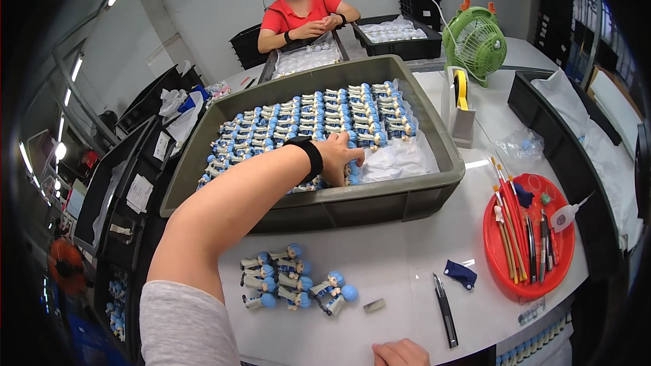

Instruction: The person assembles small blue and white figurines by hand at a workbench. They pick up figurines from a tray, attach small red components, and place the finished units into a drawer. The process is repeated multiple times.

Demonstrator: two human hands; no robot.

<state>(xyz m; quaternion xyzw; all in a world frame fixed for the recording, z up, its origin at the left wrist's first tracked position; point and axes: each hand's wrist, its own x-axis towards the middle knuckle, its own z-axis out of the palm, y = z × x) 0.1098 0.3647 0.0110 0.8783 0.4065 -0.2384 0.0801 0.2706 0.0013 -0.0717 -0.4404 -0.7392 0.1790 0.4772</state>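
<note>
My left hand reaches over the near wall of a grey-green tray. Its fingers are bent down and closed on a small blue-haired figurine at the near end of a row; the fingertips are partly hidden. Many similar figurines lie in packed rows on white lining there. Nearer me, several loose figurines lie on the white table in a cluster, two of them a little to the right. At the bottom edge my right hand rests on the table, fingers curled, with nothing visible in them.
On the right stand a red basin of brushes and pens, a tape dispenser and a green fan. A black craft knife, a dark blue strip and a small grey block lie nearby. A co-worker sits opposite.
</note>
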